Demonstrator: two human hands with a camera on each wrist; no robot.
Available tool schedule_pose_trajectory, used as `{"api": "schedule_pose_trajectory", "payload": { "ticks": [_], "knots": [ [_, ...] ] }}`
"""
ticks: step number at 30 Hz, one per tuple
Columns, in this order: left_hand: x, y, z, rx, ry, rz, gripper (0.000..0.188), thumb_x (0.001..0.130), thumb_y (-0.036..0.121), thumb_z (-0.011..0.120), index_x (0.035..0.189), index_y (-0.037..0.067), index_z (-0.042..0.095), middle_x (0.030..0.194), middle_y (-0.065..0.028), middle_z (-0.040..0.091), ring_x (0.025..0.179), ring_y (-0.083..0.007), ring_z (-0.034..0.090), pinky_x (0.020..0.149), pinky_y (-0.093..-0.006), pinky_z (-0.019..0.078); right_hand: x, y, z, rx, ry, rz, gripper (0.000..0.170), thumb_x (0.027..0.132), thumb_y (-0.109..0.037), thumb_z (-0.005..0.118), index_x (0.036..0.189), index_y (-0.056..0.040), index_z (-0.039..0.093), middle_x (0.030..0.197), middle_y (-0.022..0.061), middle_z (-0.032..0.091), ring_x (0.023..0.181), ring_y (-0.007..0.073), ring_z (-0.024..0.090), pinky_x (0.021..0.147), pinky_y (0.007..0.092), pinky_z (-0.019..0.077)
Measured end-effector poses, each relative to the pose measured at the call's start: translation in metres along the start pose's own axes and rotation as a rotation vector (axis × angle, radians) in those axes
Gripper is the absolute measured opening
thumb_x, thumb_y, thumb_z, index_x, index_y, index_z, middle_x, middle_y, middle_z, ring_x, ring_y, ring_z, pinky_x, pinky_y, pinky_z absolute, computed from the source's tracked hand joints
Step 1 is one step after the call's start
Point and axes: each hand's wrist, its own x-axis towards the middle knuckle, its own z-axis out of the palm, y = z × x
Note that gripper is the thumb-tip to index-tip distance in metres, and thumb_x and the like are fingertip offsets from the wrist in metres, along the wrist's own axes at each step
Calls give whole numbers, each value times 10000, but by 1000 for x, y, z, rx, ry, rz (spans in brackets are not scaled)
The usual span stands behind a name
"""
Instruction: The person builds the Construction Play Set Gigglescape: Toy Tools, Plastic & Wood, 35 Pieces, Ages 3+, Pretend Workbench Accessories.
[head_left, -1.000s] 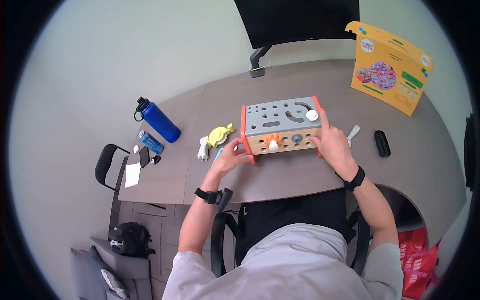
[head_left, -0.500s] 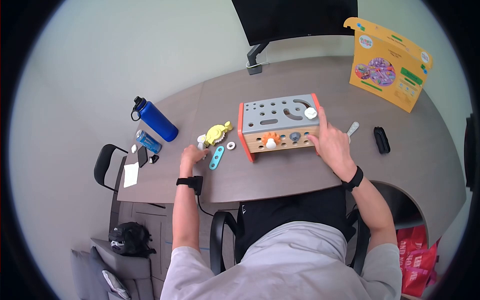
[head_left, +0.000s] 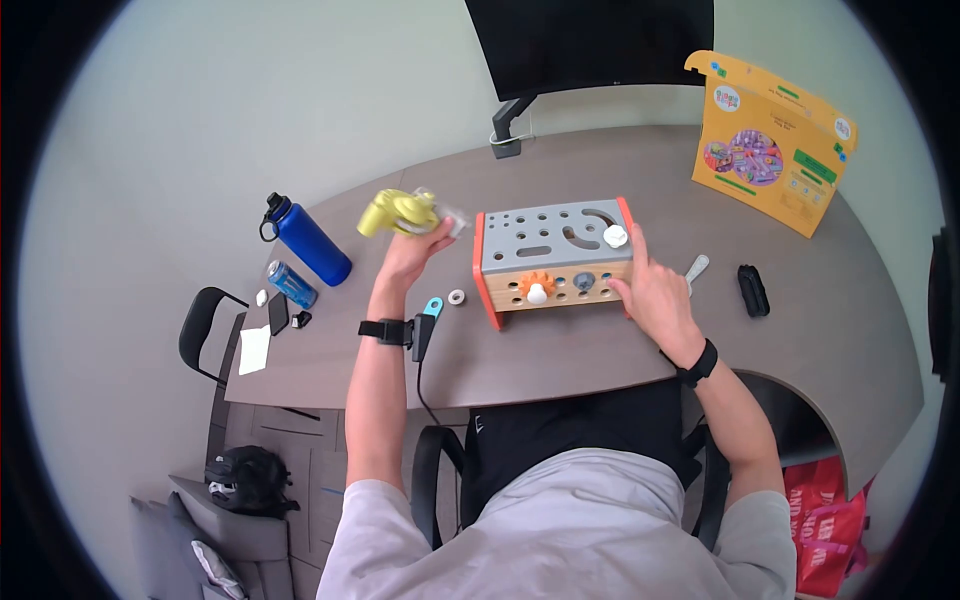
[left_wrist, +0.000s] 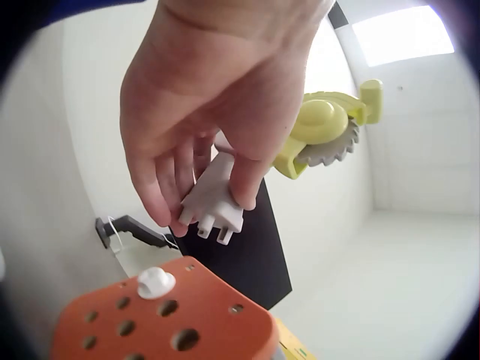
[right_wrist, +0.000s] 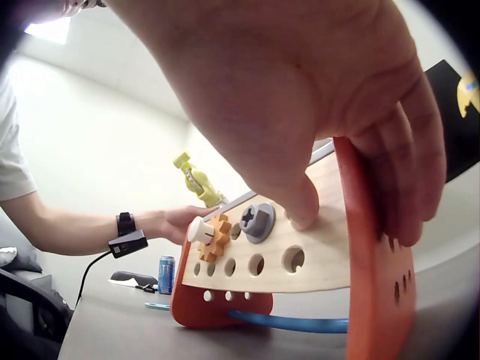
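Note:
My left hand (head_left: 412, 250) holds a yellow-green toy circular saw (head_left: 398, 212) up beside the left end of the toy workbench (head_left: 550, 238). In the left wrist view, thumb and fingers pinch a grey three-pronged piece (left_wrist: 214, 199), prongs toward the orange side panel (left_wrist: 225, 322); the saw's toothed blade (left_wrist: 334, 146) shows beyond the hand. My right hand (head_left: 655, 300) grips the workbench's right end, thumb on the wooden front, fingers over the orange side (right_wrist: 375, 300). An orange gear (right_wrist: 215, 240) and a grey bolt (right_wrist: 257, 223) sit on that front; a white knob (head_left: 615, 236) is on top.
A teal strip (head_left: 433, 307) and a white ring (head_left: 457, 297) lie left of the workbench. A blue bottle (head_left: 312, 245) and a can (head_left: 291, 284) stand farther left. To the right are a white wrench-like tool (head_left: 698, 268), a black case (head_left: 752, 290) and a yellow box (head_left: 765, 150).
My left hand left the workbench's left side, reached the toy saw on the table and lifted it, swinging back toward the workbench. The right hand stays at the right end.

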Motion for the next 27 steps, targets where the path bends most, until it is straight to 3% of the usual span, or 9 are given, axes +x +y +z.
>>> {"api": "schedule_pose_trajectory", "payload": {
  "ticks": [3, 7, 9, 11, 13, 15, 16, 19, 27],
  "knots": [
    [14, 8, 25, 329, -170, 297, 407, 984, 212, 808, 1349, 91, 672, 1223, -14, 718, 1139, -134, 689, 955, -315, 576, 0, 1, 0, 4, -2, 1, 951, 923, -347, 829, 1613, 58, 315, 900, 211, 749, 751, 392, 762, 633, 483, 607],
    [24, 25, 41, 228, -342, 57, 366, 973, 170, 796, 1321, 95, 712, 1168, -33, 757, 1031, -158, 709, 887, -335, 585, 0, -2, -5, 19, -21, 11, 945, 925, -340, 827, 1609, 64, 316, 893, 217, 745, 746, 397, 756, 628, 486, 603],
    [37, 14, 41, 408, -301, 153, 336, 986, 159, 759, 1308, 78, 715, 1117, -27, 766, 947, -152, 712, 811, -322, 589, 0, 1, -2, 41, -1, -6, 946, 925, -336, 828, 1607, 69, 314, 888, 218, 744, 745, 400, 754, 629, 486, 602],
    [48, 5, 36, 664, -401, 512, 356, 995, 195, 745, 1325, 67, 704, 1126, -45, 769, 971, -139, 717, 819, -309, 587, -2, 3, 1, 65, 12, -14, 947, 925, -332, 828, 1606, 75, 312, 884, 219, 742, 744, 404, 752, 630, 485, 602],
    [49, 3, 37, 622, -387, 388, 411, 992, 282, 773, 1337, 73, 695, 1147, -57, 770, 1033, -165, 720, 877, -351, 585, -1, 2, 1, 39, 38, -34, 944, 926, -325, 827, 1603, 84, 311, 881, 220, 740, 747, 408, 751, 637, 487, 603],
    [31, 19, 57, 721, -202, 370, 248, 930, 95, 792, 1177, 73, 784, 1098, -79, 805, 1027, -196, 743, 939, -369, 578, 0, 1, 1, 37, 17, -19, 945, 928, -323, 826, 1606, 84, 309, 887, 222, 741, 752, 410, 752, 644, 487, 605],
    [44, 15, 46, 787, -320, 329, 511, 960, 400, 826, 1352, 104, 683, 1196, -71, 762, 1111, -214, 708, 983, -403, 552, 0, 1, 2, 31, 5, -11, 945, 930, -320, 824, 1608, 85, 306, 893, 223, 743, 757, 412, 753, 651, 487, 607],
    [36, 26, 54, 837, -324, 238, 484, 978, 379, 808, 1357, 107, 680, 1201, -81, 762, 1112, -227, 706, 978, -404, 553, 2, -1, 0, 40, -32, -1, 948, 932, -316, 822, 1611, 89, 297, 905, 228, 748, 775, 412, 756, 669, 489, 611],
    [18, 6, 23, 906, -171, 392, 429, 992, 278, 756, 1354, 69, 660, 1219, -169, 770, 1160, -353, 739, 980, -455, 578, 16, 9, 3, 52, -35, 5, 948, 944, -322, 809, 1637, 39, 272, 901, 245, 753, 791, 439, 754, 694, 514, 608]
  ]
}}
